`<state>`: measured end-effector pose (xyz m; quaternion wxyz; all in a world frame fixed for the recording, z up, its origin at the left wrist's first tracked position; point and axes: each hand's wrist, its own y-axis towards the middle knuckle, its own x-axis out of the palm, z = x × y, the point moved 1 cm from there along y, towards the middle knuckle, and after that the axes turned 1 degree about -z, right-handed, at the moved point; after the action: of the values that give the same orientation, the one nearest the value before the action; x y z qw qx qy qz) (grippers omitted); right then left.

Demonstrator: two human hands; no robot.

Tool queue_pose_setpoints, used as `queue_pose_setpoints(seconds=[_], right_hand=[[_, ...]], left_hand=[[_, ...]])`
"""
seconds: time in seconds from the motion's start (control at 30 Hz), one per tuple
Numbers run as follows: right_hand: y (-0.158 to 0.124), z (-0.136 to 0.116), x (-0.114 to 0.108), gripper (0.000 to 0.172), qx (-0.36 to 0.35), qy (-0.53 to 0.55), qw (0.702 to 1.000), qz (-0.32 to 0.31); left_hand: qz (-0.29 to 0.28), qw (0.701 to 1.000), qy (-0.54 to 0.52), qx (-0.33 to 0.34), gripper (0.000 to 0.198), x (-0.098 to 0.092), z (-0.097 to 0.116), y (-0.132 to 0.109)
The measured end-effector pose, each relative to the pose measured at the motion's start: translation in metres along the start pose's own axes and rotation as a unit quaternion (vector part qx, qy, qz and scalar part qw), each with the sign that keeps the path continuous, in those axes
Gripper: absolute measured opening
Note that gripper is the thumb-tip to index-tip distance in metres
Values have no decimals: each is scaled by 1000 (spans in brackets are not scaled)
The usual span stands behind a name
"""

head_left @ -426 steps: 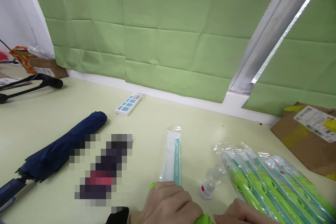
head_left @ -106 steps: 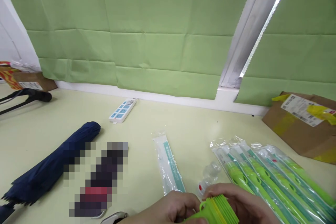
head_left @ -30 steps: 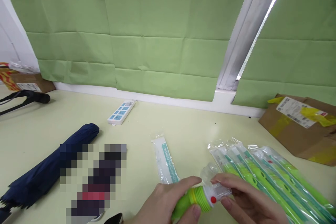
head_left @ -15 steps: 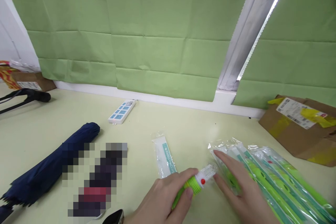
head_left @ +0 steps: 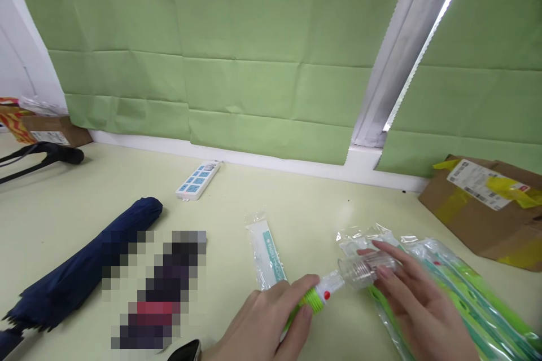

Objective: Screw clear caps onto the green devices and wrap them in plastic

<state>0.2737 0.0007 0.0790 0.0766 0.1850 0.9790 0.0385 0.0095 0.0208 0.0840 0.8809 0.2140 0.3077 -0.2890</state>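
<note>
My left hand [head_left: 277, 318] is closed around a bright green stick with a ribbed grip [head_left: 312, 300]. Its pale, translucent tip [head_left: 331, 282] has a red dot and points up and to the right. A clear, ridged plastic cap [head_left: 358, 272] is held between the thumb and fingers of my right hand [head_left: 417, 299]. The cap's wide mouth faces the stick's tip, close to it; whether they touch, I cannot tell. Beyond my left hand lies a clear wrapper with a white and teal card [head_left: 267, 254]. Under and beside my right hand are several bagged green items [head_left: 470, 293].
A cardboard box with yellow tape [head_left: 478, 220] stands at the right. On the left lie a folded navy umbrella [head_left: 97, 254] and a pixelated dark object [head_left: 169, 287]. Farther back are a white power strip [head_left: 198, 180], a black handle [head_left: 63, 153] and another carton [head_left: 63, 130].
My right hand has moved right, away from the stick's tip, and now grips the clear cap, which shows apart from the stick. My left hand has stayed nearly still.
</note>
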Motion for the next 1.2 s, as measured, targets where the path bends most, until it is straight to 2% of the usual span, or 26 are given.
queue_pose_setpoints(seconds=[0.17,0.3,0.4,0.5,0.57,0.63,0.7,0.77,0.83,1.0,1.2], right_hand=[[-9,0,7,46,1,-13,997,-72],[-12,0,12,41,6,-13,996,-86],[-12,1,13,45,22,17,998,-62],[-9,1,9,48,40,80,996,10],[-7,-2,6,43,50,103,992,59],[-6,-6,4,33,51,86,993,70],[-7,-10,6,28,44,29,998,26],[-9,-13,13,30,38,-31,997,-54],[-13,-14,20,33,39,-56,992,-104],[-22,-16,33,28,41,-44,993,-104],[-18,-16,26,28,25,-57,991,-121]], left_hand=[[4,1000,3,-9,40,0,2,0],[-17,1000,-2,7,41,1,1,2],[-19,1000,-2,3,41,1,2,2],[-14,1000,4,-10,41,1,2,-1],[-16,1000,11,-9,41,1,2,-2],[-19,999,26,0,42,1,2,-2],[-24,999,47,9,43,1,2,-1],[-28,997,67,13,44,1,2,1],[-32,996,84,17,44,1,3,2],[-49,988,146,20,48,4,6,2],[-60,985,160,15,47,4,7,4]])
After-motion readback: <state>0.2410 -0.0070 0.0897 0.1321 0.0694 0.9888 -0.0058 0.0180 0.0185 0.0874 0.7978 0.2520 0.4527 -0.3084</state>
